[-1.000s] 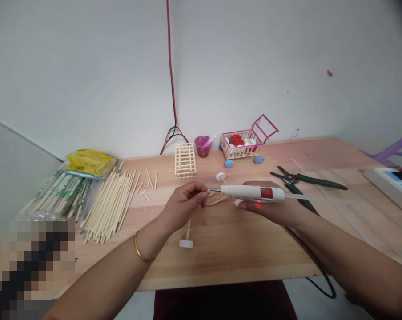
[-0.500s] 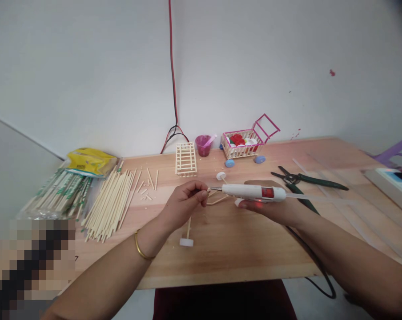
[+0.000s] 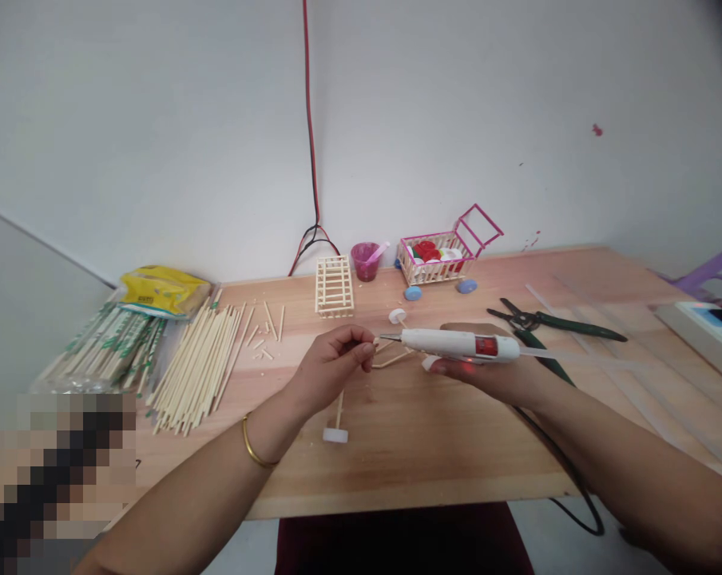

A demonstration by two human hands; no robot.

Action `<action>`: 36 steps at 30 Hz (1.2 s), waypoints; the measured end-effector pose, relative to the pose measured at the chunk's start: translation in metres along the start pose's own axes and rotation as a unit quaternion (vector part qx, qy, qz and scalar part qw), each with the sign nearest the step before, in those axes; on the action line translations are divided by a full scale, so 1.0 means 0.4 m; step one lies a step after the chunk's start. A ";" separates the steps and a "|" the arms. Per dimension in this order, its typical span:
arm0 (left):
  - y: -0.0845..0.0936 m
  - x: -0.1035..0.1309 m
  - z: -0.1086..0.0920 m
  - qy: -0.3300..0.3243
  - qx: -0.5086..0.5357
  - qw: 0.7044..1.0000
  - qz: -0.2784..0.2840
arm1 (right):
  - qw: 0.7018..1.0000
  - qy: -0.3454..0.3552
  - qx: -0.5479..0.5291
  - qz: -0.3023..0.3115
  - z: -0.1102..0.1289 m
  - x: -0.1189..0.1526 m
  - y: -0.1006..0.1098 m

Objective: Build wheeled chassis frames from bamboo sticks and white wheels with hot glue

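My right hand (image 3: 474,366) is wrapped round a white glue gun (image 3: 450,343), with a clear glue stick (image 3: 553,354) coming out of its back end. The nozzle points left, close to the fingertips of my left hand (image 3: 344,355). Those fingers pinch the end of a small wooden stick (image 3: 377,345), mostly hidden by the hand. Below and behind lie thin wooden sticks (image 3: 390,359) set at angles. One stick with a white bottle cap (image 3: 335,435) on its end sticks out under my left hand; another white cap (image 3: 398,316) sits beyond the gun.
Wooden sticks (image 3: 196,367) and a yellow packet (image 3: 163,291) lie left. At the back stand a stick frame (image 3: 334,287), a purple cup (image 3: 365,262) and a small cart (image 3: 436,259) holding caps. Green-handled pruners (image 3: 577,326), clear glue sticks (image 3: 624,399) and a white box (image 3: 705,339) are right.
The glue gun has shifted slightly to the right, so its nozzle tip is now a little away from the stick in my left fingers. My left hand has barely moved.
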State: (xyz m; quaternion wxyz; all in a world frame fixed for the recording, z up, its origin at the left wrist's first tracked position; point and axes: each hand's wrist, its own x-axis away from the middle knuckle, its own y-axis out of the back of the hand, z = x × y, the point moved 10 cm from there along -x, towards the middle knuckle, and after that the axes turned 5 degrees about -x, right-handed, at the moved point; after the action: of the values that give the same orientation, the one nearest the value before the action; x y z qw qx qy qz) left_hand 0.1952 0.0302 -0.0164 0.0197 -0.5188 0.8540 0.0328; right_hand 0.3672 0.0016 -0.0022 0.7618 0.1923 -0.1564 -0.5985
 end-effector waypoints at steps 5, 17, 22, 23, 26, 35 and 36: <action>0.004 0.000 0.003 0.008 -0.009 1.000 -0.009 | 1.000 0.006 0.004 0.004 0.004 -0.005 -0.007; 0.005 0.001 -0.005 0.004 -0.040 0.999 -0.008 | 1.000 -0.009 0.016 0.007 0.006 0.000 -0.009; 0.004 0.001 -0.007 0.001 -0.048 0.999 -0.007 | 1.000 -0.008 0.009 0.008 0.006 0.000 -0.008; 0.004 0.002 -0.008 0.001 -0.050 0.999 -0.007 | 1.000 -0.010 0.008 0.011 0.006 0.000 -0.009; 0.003 0.003 -0.013 -0.002 -0.055 0.998 -0.007 | 1.000 -0.006 0.005 0.011 0.010 0.000 -0.008; 0.004 0.003 -0.020 -0.014 -0.075 0.997 -0.006 | 1.000 -0.008 0.005 0.012 0.013 -0.001 -0.008; 0.005 0.003 -0.019 -0.014 -0.077 0.997 -0.005 | 1.000 -0.008 0.006 0.014 0.013 0.000 -0.009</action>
State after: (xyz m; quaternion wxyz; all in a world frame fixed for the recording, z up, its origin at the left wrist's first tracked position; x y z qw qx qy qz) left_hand 0.1929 0.0293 -0.0089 -0.0086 -0.5226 0.8460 0.1054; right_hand 0.3617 0.0005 0.0009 0.7679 0.1896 -0.1690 -0.5881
